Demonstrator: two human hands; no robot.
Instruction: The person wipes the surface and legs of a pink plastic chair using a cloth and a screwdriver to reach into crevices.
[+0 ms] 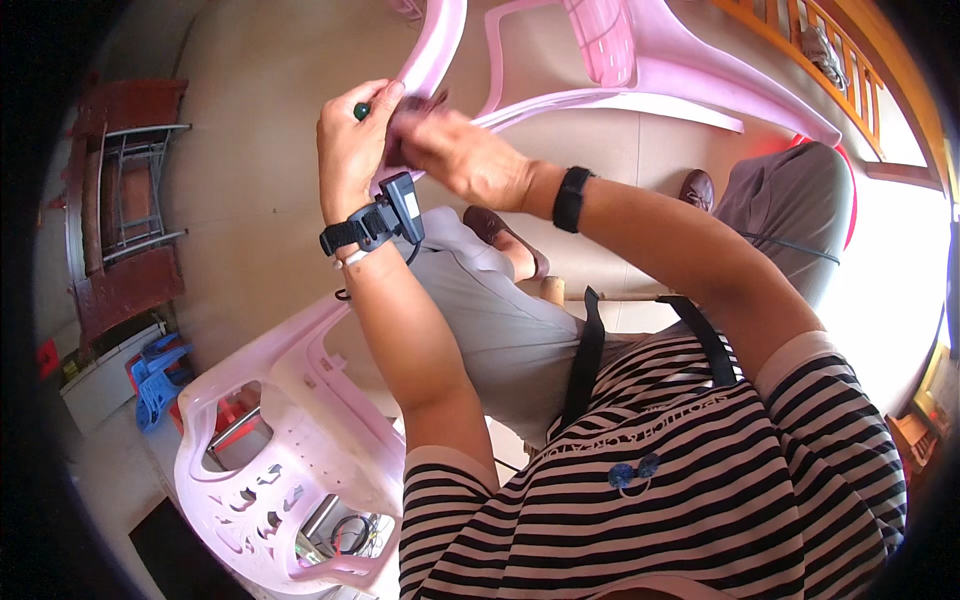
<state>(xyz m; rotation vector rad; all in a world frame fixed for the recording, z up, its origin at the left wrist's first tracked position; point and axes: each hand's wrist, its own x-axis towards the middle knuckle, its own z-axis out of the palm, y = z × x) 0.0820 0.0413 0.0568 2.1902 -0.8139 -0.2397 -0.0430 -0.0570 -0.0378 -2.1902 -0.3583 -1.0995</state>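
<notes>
My left hand (pixel 354 139) grips a dark, blurred piece of material against the edge of a pink plastic chair (pixel 439 45); a green bead or ring stone (pixel 361 112) shows at its fingers. Pressed to the same dark piece, my right hand (pixel 469 161) is blurred by motion, so its fingers are hard to make out. What the dark material (pixel 409 120) is, I cannot tell. A black strap with a small device (pixel 405 206) sits on the left wrist, and a black band (pixel 573 199) circles the right one.
A second pink plastic chair (pixel 330 420) with a cut-out back stands at lower left. Blue plastic stools (pixel 157 382) and a dark red wooden piece of furniture (pixel 131 300) lie farther left. An orange wooden railing (pixel 802 45) with a shoe on it is at upper right.
</notes>
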